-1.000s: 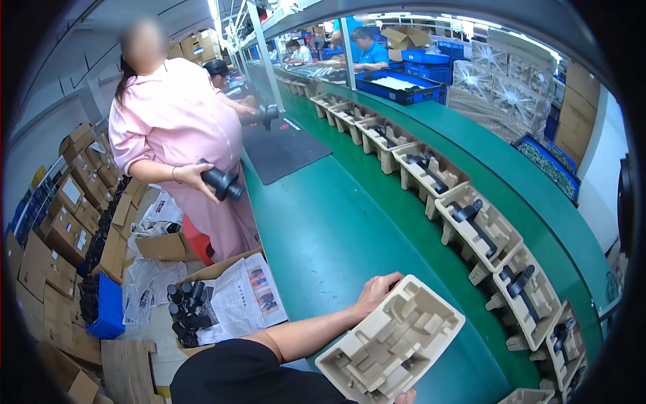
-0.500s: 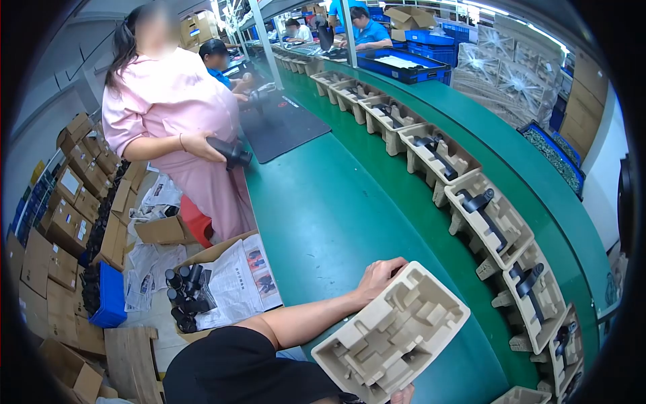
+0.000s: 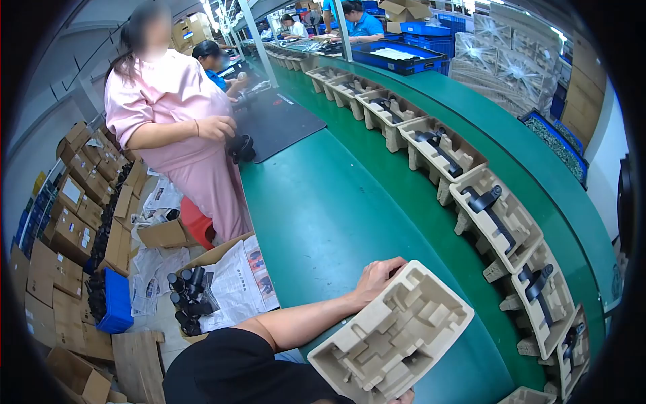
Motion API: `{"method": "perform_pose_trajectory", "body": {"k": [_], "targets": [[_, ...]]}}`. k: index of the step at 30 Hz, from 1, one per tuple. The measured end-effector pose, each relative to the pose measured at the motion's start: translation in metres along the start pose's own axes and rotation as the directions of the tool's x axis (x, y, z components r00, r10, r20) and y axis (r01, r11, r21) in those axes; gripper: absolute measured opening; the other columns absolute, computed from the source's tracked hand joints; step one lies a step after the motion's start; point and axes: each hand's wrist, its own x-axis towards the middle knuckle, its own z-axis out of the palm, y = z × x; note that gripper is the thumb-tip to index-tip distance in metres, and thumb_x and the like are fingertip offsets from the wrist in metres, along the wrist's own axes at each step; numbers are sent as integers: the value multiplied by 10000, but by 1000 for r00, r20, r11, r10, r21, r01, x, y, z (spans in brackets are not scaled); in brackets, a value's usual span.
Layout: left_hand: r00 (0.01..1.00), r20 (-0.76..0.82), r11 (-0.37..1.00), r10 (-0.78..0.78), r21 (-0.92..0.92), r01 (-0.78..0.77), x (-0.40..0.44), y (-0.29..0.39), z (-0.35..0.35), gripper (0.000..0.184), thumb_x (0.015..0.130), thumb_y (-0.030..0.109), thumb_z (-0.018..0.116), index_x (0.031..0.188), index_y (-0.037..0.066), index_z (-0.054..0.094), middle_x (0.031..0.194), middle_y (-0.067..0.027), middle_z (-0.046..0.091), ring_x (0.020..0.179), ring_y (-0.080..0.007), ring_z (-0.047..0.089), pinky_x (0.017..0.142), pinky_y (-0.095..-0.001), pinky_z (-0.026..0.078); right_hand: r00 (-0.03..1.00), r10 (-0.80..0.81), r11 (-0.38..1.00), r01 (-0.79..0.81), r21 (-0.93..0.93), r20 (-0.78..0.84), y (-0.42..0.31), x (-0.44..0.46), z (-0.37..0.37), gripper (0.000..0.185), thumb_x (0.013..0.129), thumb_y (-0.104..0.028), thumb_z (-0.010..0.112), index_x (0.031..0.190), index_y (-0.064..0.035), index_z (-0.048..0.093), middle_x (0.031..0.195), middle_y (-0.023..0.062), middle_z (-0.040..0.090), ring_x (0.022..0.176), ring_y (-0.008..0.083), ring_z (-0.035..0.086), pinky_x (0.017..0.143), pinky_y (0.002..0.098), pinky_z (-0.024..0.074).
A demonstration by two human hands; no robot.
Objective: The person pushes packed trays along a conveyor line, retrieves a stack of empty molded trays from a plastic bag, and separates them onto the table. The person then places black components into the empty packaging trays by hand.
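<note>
A beige moulded-pulp tray (image 3: 393,330) is held tilted above the green worktop, with its hollows facing me and no parts in them. My left hand (image 3: 378,283) grips its upper left edge, fingertips curled behind the rim. At the tray's lower edge, only some fingers of my right hand (image 3: 405,397) show, closed against it; the rest is hidden behind the tray and below the picture.
A green conveyor line on the right carries several pulp trays (image 3: 494,212) with black parts. Across the worktop (image 3: 316,209), a co-worker in pink stands beside a black mat (image 3: 279,121). An open carton (image 3: 225,283) with black cylindrical parts stands on my left.
The co-worker's hand has lifted off the black part, which now rests upright at the table edge by the mat. My hands and the tray have hardly moved; the view shifts slightly.
</note>
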Motion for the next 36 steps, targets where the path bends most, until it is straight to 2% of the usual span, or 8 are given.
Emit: {"method": "perform_pose_trajectory", "body": {"k": [7, 11, 14, 15, 18, 26, 35, 36], "targets": [[1000, 17, 1000, -5, 4, 4, 3, -1, -6, 313, 903, 326, 499, 955, 53, 643, 757, -148, 641, 660, -285, 611, 591, -375, 459, 996, 66, 992, -60, 114, -54, 7, -1, 5, 717, 815, -647, 465, 1088, 3, 593, 1060, 204, 591, 981, 371, 545, 851, 440, 418], [1000, 30, 1000, -6, 2, 6, 4, -1, -9, 305, 908, 310, 493, 949, 46, 639, 783, -151, 642, 671, -291, 608, 595, -374, 460, 997, 35, 995, -41, 89, 71, 12, 2, 6, 802, 777, -647, 550, 1215, 22, 489, 1154, 201, 541, 1037, 316, 518, 861, 424, 413], [999, 38, 1000, -7, -8, 7, 5, -3, -12, 301, 909, 301, 491, 942, 40, 637, 798, -153, 641, 674, -294, 604, 595, -374, 459, 977, 95, 860, 17, 509, -193, 2, 8, 27, 943, 741, -595, 649, 1340, 42, 296, 1274, 196, 439, 1113, 274, 457, 882, 413, 401], [999, 37, 1000, -2, -13, 2, 5, -4, -12, 299, 909, 298, 491, 938, 38, 636, 803, -153, 640, 672, -295, 601, 594, -374, 458, 976, 99, 861, 14, 508, -194, 0, 10, 27, 943, 741, -595, 649, 1340, 42, 296, 1274, 196, 439, 1113, 274, 457, 882, 413, 401], [999, 35, 1000, 12, -26, -11, 8, -6, -14, 297, 908, 295, 494, 930, 35, 635, 805, -153, 636, 667, -295, 594, 591, -374, 457, 961, 153, 818, 6, 575, -229, -7, 16, 25, 1072, 708, -538, 724, 1383, 53, 137, 1327, 181, 360, 1158, 264, 409, 905, 399, 391], [999, 46, 999, 6, -45, -4, 12, -12, -20, 286, 906, 287, 504, 911, 33, 636, 779, -149, 624, 640, -280, 576, 574, -367, 449, 990, 140, 865, -127, 485, 9, 6, 12, 15, 977, 722, -486, 739, 1358, 69, 246, 1274, 156, 428, 1138, 240, 435, 925, 363, 380], [999, 45, 999, 8, -48, -5, 16, -17, -24, 291, 912, 289, 501, 903, 32, 638, 766, -146, 621, 617, -266, 568, 555, -364, 440, 975, 220, 849, -175, 499, -32, -5, 18, 18, 899, 720, -505, 734, 1301, 65, 353, 1183, 140, 508, 1041, 238, 496, 879, 350, 411], [999, 44, 999, 11, -45, -9, 17, -17, -25, 292, 913, 290, 500, 903, 32, 638, 764, -147, 621, 615, -265, 568, 555, -364, 439, 983, 183, 895, -157, 417, -22, -1, 19, 15, 891, 716, -523, 728, 1283, 66, 375, 1174, 143, 513, 1032, 237, 501, 867, 352, 417]]}}
